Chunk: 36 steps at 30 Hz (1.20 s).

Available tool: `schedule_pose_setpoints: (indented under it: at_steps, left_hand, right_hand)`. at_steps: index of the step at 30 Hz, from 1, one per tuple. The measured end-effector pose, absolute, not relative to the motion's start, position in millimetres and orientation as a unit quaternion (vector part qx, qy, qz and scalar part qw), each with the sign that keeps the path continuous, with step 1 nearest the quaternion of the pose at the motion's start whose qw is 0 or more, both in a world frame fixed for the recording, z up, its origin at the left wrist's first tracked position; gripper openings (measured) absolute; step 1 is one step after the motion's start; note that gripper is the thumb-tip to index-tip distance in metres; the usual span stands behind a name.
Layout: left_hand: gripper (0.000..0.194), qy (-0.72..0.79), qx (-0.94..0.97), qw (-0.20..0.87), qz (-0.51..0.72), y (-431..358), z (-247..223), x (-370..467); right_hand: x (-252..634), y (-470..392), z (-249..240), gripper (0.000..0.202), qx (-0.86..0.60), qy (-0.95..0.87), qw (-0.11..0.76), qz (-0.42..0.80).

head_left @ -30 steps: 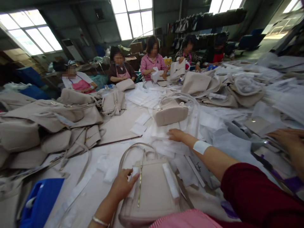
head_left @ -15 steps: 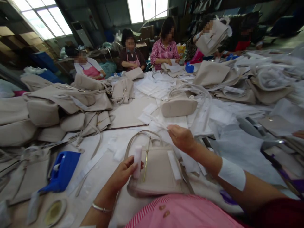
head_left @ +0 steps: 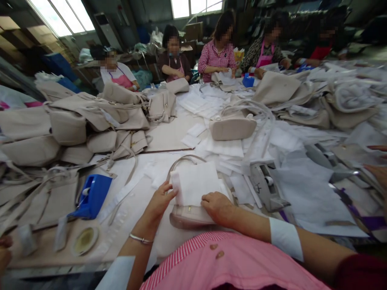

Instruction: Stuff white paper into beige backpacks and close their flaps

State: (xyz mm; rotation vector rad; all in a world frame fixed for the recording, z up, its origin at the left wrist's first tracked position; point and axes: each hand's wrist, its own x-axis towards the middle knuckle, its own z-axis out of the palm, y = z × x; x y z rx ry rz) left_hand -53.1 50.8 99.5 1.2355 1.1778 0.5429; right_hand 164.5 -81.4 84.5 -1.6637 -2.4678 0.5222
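Observation:
A beige handbag (head_left: 186,215) lies in front of me, its strap loop toward the far side. A thin white foam-like sheet (head_left: 198,183) is spread over its front, covering most of the zip. My left hand (head_left: 159,201) is closed, thumb and fingers pinching a pinkish-white strip (head_left: 177,188) at the sheet's left edge. On the lower right corner of the sheet my right hand (head_left: 219,207) rests with curled fingers, gripping the edge against the bag. A second white strip (head_left: 224,187) shows partly beyond the sheet's right side.
Beige bags (head_left: 66,125) are piled at left. A blue tape dispenser (head_left: 92,197) and a tape roll (head_left: 85,240) lie near my left arm; a grey tape dispenser (head_left: 266,185) stands at right. Another bag (head_left: 232,128) sits ahead among loose white sheets. Several co-workers sit across the table.
My right hand has brought a white sheet from beyond the bag down onto its front. My left hand keeps the strip, now at the sheet's left edge. The view has shifted slightly.

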Motion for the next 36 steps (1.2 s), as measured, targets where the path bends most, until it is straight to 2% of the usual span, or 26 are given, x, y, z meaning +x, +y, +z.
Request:
schedule_pose_setpoints:
  at_steps: [3, 5, 7, 11, 15, 19, 22, 26, 28, 30, 33, 36]
  left_hand:
    - [0.055, 0.551, 0.475, 0.664, 0.173, 58, 92, -51]
    - [0.053, 0.562, 0.464, 0.661, 0.177, 60, 88, -49]
    - [0.047, 0.559, 0.475, 0.649, 0.204, 60, 85, -46]
    - [0.039, 0.572, 0.504, 0.606, 0.226, 55, 83, -42]
    - [0.036, 0.622, 0.568, 0.485, 0.234, 48, 82, -43]
    - [0.038, 0.661, 0.586, 0.405, 0.236, 41, 81, -43]
    - [0.040, 0.653, 0.571, 0.424, 0.259, 35, 80, -41]
    - [0.042, 0.617, 0.571, 0.479, 0.253, 35, 82, -42]
    - [0.043, 0.582, 0.593, 0.520, 0.199, 39, 85, -44]
    - [0.042, 0.531, 0.618, 0.567, 0.118, 46, 87, -47]
    - [0.045, 0.477, 0.654, 0.587, 0.031, 54, 87, -47]
    - [0.046, 0.465, 0.682, 0.565, 0.014, 57, 87, -46]
  right_hand:
    - [182, -85, 81, 0.023, -0.618, -0.746, 0.200, 0.149]
    - [201, -86, 77, 0.030, -0.712, -0.638, 0.273, 0.109]
    - [220, -86, 71, 0.037, -0.795, -0.531, 0.265, 0.125]
    - [232, -90, 63, 0.045, -0.837, -0.457, 0.153, 0.259]
    - [221, -95, 68, 0.050, -0.834, -0.479, 0.093, 0.256]
    - [216, -96, 76, 0.051, -0.831, -0.486, 0.083, 0.259]
    - [216, -95, 72, 0.047, -0.820, -0.463, 0.127, 0.310]
    - [217, -105, 65, 0.072, -0.786, -0.366, 0.291, 0.404]
    - [220, -116, 64, 0.073, -0.733, -0.331, 0.379, 0.458]
    - [222, -127, 64, 0.066, -0.659, -0.310, 0.430, 0.534]
    - [223, -134, 63, 0.056, -0.631, -0.239, 0.447, 0.587]
    - [219, -128, 57, 0.048, -0.741, -0.192, 0.391, 0.511]
